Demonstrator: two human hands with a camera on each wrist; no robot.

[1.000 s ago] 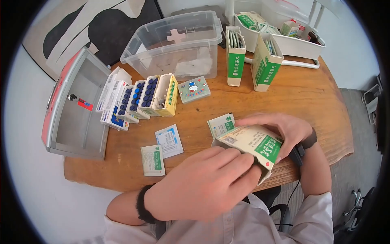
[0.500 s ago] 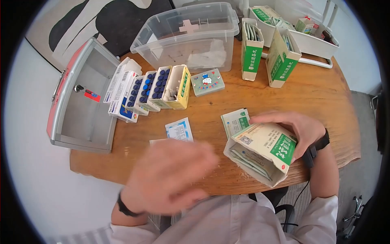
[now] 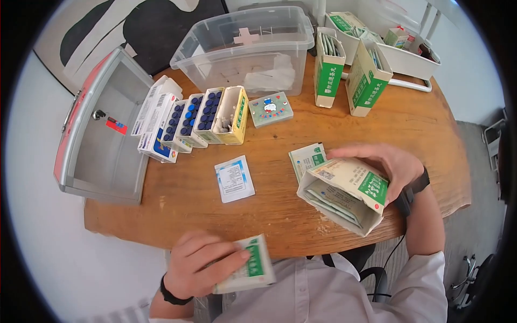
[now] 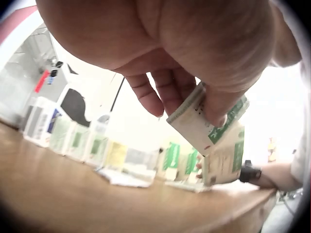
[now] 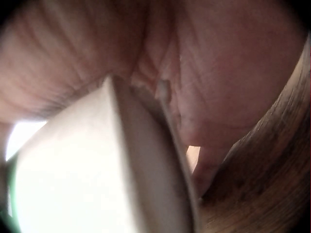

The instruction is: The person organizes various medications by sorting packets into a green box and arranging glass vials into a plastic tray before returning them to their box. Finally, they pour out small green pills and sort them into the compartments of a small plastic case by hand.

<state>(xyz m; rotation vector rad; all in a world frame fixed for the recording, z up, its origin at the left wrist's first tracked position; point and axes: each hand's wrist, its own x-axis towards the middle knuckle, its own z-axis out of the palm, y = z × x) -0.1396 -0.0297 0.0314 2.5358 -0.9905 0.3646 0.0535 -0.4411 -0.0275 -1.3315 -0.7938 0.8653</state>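
In the head view my left hand (image 3: 202,265) pinches a green-and-white sachet (image 3: 254,262) below the table's front edge; the left wrist view shows the thumb on this sachet (image 4: 197,122). My right hand (image 3: 392,164) grips a cream-and-green box (image 3: 353,180) lying tilted, its open end facing left, with sachets (image 3: 333,204) visible inside. Another green-printed sachet (image 3: 307,160) lies on the table just behind the box. A blue-edged white packet (image 3: 234,179) lies flat left of it. The right wrist view shows the palm (image 5: 204,63) against the box (image 5: 73,170).
Small boxes of blue-capped vials (image 3: 210,110) stand left of centre, beside a clear-fronted case (image 3: 107,134). Behind are a clear plastic bin (image 3: 242,54) and a grey-green tin (image 3: 271,110). Two upright sachet boxes (image 3: 327,75) stand near a white tray (image 3: 409,65).
My left hand has come out of the box and moved left and down, picking up the sachet that lay beside the blue-edged packet. My right hand keeps its grip on the box.
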